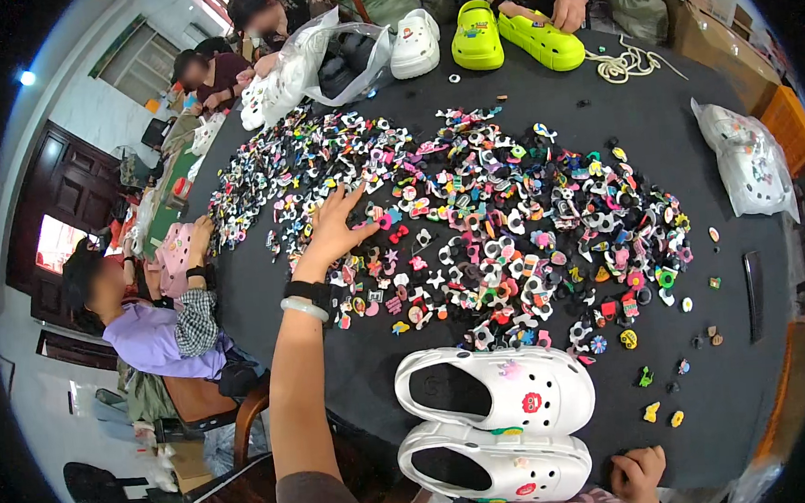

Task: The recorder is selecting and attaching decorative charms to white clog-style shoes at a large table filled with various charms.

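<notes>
My left hand (336,229) reaches over a wide pile of shoe charms (501,219), fingers spread apart and nothing held. Its fingertips are at small pink and red charms (390,221). Two white clogs (555,389) lie side by side close to me, with several charms set in their holes. To the right of the clogs, at the table's near edge, rests my right hand (639,476). Its fingers are curled in, and what they hold, if anything, is hidden.
Across the black table (651,129), a person's hands touch a lime-green clog (542,42), its mate beside it. Also there are a white clog (415,45), plastic-bagged shoes (748,156), a cord (631,62) and a black strip (754,297). At left, another person holds a pink clog (177,254).
</notes>
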